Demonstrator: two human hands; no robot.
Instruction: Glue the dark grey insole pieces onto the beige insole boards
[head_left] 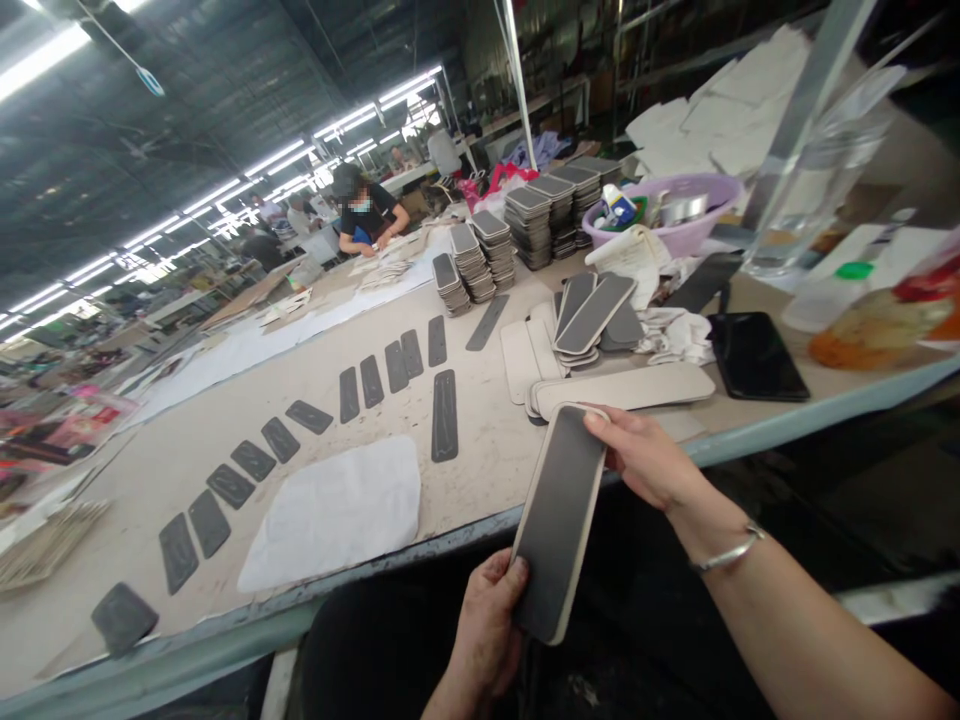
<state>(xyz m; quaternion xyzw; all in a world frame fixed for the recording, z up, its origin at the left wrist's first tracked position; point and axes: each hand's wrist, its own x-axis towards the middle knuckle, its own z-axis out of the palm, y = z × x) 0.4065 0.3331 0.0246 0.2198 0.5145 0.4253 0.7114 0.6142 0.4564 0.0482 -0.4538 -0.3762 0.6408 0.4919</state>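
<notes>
I hold a long rounded pad (559, 520), dark grey on top with a cream edge, over the front edge of the worktable (480, 430). My left hand (487, 630) grips its near end with the thumb on the dark face. My right hand (645, 455) pinches its far end; a metal bangle sits on that wrist. Just beyond lie cream pads (622, 388) flat and a loose pile of grey-faced pads (592, 315). A curved row of dark grey pieces (300, 430) is laid out across the table, with one long dark strip (444, 415).
A white cloth (337, 515) lies near the front edge. Stacks of pads (525, 230) stand at the back beside a purple basin (675, 215). A black phone (756, 355), white rags, a clear bottle (817, 190) and food packets sit at right. Another person works at the table's far end.
</notes>
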